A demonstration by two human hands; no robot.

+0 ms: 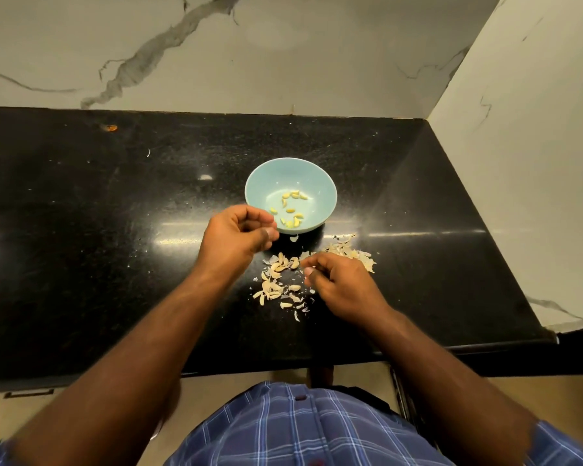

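1. Where the black worktop (115,264) ends nearest the person, well short of the pale blue bowl (283,173), a blue checked shirt (300,432) shows.
2. Just on the near side of the bowl, unpeeled garlic cloves (278,265) and papery skins (350,252) lie scattered.
3. The right hand (340,284) sits over that heap, fingers curled, thumb tip beside forefinger; whether it pinches anything I cannot tell.
4. The left hand (241,235) hangs at the bowl's near-left rim, fingers curled towards the thumb; any hold is hidden.
5. Peeled cloves (292,210) lie inside the bowl.
6. Beyond the bowl stands a marble wall (283,62).
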